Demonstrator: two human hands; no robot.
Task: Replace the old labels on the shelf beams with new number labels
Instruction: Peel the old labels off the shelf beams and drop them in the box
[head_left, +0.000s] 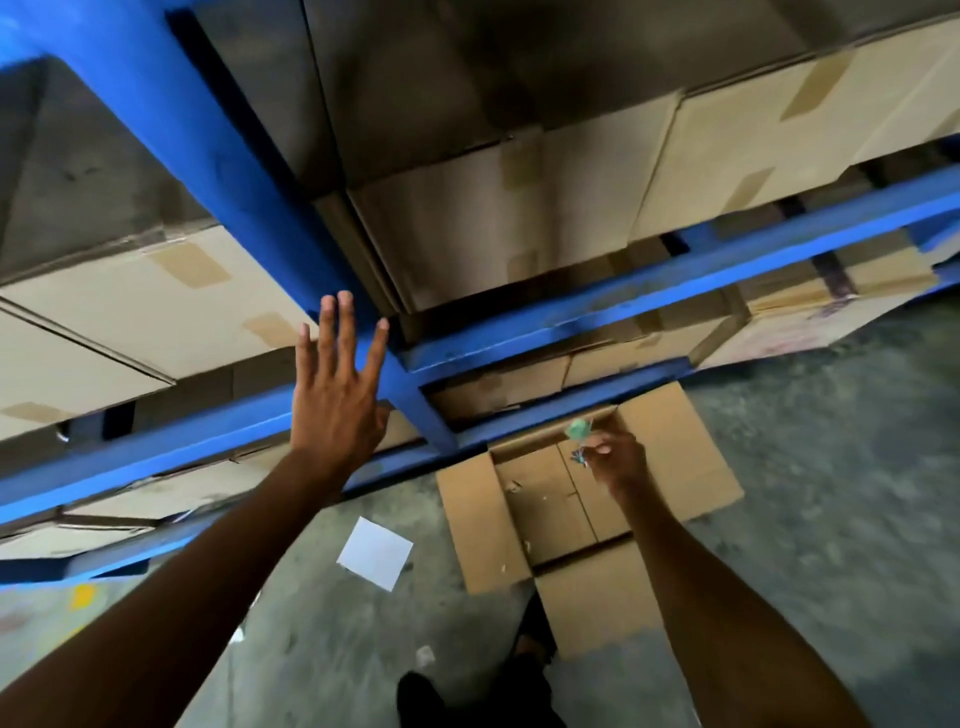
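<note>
One open cardboard box (571, 499) lies on the grey concrete floor (831, 467), and one white sheet (375, 553) lies just left of it. Two bare hands are raised. The left hand (337, 405) is spread flat with fingers wide against the blue shelf post (218, 156), left of the box and above it. The right hand (618, 460) hovers over the box, pinching a small crumpled green label (577, 430). Blue shelf beams (623, 306) carry taped cartons (519, 218) behind the box.

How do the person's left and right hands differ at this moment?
The left hand is open with fingers spread, against the blue shelf upright; the right hand is closed, pinching a small crumpled green scrap. The left is raised at the rack; the right hangs over the open cardboard box on the floor. Both are bare.
</note>
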